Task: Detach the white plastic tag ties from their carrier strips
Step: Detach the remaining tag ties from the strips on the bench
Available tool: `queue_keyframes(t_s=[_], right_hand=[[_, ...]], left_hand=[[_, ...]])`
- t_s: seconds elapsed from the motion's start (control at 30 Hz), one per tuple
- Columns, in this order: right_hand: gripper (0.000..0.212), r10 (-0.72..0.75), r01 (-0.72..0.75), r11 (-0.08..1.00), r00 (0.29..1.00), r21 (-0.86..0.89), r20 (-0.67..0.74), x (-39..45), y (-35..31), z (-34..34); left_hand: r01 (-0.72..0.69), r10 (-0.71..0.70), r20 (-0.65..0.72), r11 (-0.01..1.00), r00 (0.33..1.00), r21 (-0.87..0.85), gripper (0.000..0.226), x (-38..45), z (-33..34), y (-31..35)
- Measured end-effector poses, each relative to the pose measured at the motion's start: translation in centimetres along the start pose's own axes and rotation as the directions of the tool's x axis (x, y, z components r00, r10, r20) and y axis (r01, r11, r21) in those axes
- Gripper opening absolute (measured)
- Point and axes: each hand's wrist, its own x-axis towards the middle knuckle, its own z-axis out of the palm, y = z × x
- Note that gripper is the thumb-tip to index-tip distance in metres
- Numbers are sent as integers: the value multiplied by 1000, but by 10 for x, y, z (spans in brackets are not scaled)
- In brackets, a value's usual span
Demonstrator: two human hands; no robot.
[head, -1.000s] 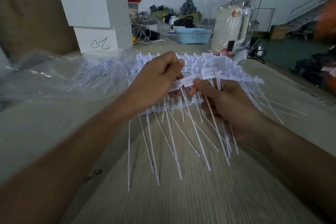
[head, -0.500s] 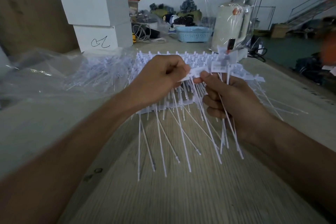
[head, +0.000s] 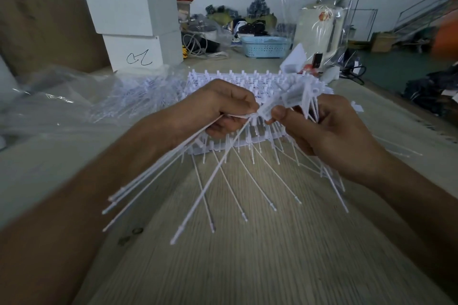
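Hands meet above the table [head: 247,267]. Your left hand [head: 218,109] grips a carrier strip [head: 158,176]; your right hand [head: 322,129] pinches tag ties [head: 295,99] beside it.

Matt white plastic tag ties [head: 218,168] under both hands, pale wood-grain table [head: 260,255] below them, glossy clear plastic film [head: 62,96] left of the left hand [head: 218,109]

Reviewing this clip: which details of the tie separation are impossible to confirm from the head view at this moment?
- Whether the ties pinched by the right hand are already off the carrier strip: the thumb covers the joint, and the tag heads are motion-blurred.
- How many ties the left hand grips: its curled fingers hide their upper ends.
- The count of ties in the clear plastic bag: wrinkles and glare smear them.
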Motion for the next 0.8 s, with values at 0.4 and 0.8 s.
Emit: queue_keyframes(t_s=[0.4, 0.8], right_hand=[[37, 83, -19, 963, 971, -269, 226, 4, 7, -33], [40, 247, -246, 967, 969, 62, -12, 3, 17, -7]], left_hand=[[6, -51, 116, 931, 992, 364, 21, -3, 1, -1], [-94, 121, -77, 952, 990, 292, 17, 1, 1, -4]])
